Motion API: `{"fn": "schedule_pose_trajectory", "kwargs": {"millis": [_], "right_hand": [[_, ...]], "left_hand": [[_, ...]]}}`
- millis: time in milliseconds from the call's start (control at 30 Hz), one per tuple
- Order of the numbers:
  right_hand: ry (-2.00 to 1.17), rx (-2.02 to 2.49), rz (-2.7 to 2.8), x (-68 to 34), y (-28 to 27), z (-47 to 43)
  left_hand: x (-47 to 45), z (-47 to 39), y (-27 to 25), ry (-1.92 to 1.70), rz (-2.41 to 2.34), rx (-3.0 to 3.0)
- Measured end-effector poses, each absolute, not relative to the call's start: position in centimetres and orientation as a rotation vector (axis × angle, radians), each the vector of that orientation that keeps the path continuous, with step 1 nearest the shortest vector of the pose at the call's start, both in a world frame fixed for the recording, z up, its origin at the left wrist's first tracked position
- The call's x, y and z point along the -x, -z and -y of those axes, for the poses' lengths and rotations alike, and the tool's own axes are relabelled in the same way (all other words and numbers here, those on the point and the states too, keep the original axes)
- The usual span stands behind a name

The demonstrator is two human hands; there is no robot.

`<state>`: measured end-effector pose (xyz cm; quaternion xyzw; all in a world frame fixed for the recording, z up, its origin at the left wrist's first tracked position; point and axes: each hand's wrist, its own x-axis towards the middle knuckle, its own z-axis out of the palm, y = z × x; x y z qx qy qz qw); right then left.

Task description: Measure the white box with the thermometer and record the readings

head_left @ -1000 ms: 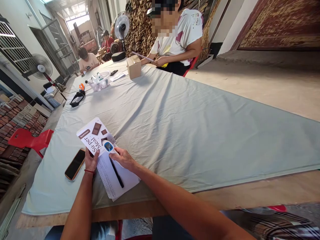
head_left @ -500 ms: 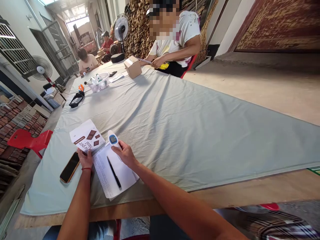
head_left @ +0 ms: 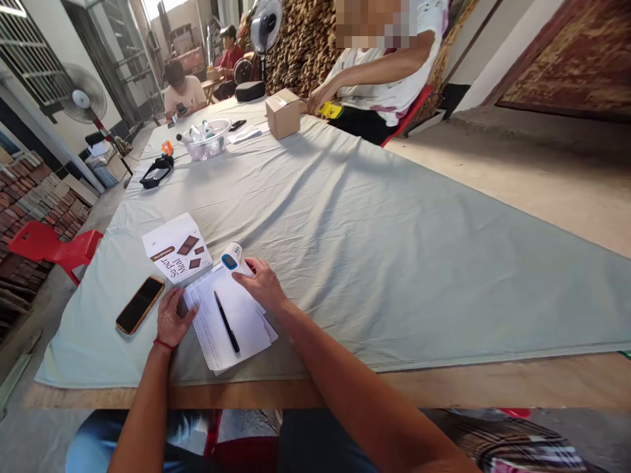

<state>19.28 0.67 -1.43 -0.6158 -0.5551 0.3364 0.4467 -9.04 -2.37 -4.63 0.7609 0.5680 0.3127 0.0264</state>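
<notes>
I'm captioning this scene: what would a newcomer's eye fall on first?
Probably the white device with a blue-rimmed screen in the right hand, by the far edge of the papers. Next, the white Su-per Meal package lies beyond the left hand, while a pale cloth spreads wide over the table.

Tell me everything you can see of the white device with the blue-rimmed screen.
The white device looks like smooth plastic, with a rounded head and a dark screen in a blue rim, plus small bluish marks beside it. The right hand holds it, hiding its lower part, near the far edge of the papers. Whether it touches them, and any reading, cannot be told.
</notes>
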Motion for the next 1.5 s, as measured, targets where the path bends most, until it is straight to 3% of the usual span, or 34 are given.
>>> {"fn": "schedule_pose_trajectory", "kwargs": {"millis": [200, 367, 533, 733, 900, 1067, 1500], "right_hand": [[-0.489, 2.001, 1.761, -21.4, 2.2, -0.2], [-0.184, 1.900, 1.906, -20.2, 1.9, 1.6], [-0.479, 1.654, 2.192, -17.5, 2.3, 3.8], [-0.548, 1.579, 2.295, -17.3, 3.3, 4.4], [-0.941, 1.123, 1.942, -18.7, 4.2, 3.5], [-1.280, 0.945, 1.574, -18.4, 4.5, 3.5], [-1.217, 1.193, 1.510, -15.4, 4.9, 5.9]], "left_hand": [[8.1, 3.2, 5.0, -0.887, -1.756, -2.385], [7.1, 4.0, 5.2, -0.844, -1.788, -2.316], [6.1, 4.6, 5.0, -0.777, -1.807, -2.256], [5.5, 4.9, 4.8, -0.728, -1.790, -2.249], [5.2, 5.0, 5.2, -0.764, -1.772, -2.220], [5.1, 5.0, 5.4, -0.786, -1.756, -2.207], [4.8, 5.1, 5.0, -0.715, -1.775, -2.207]]}}
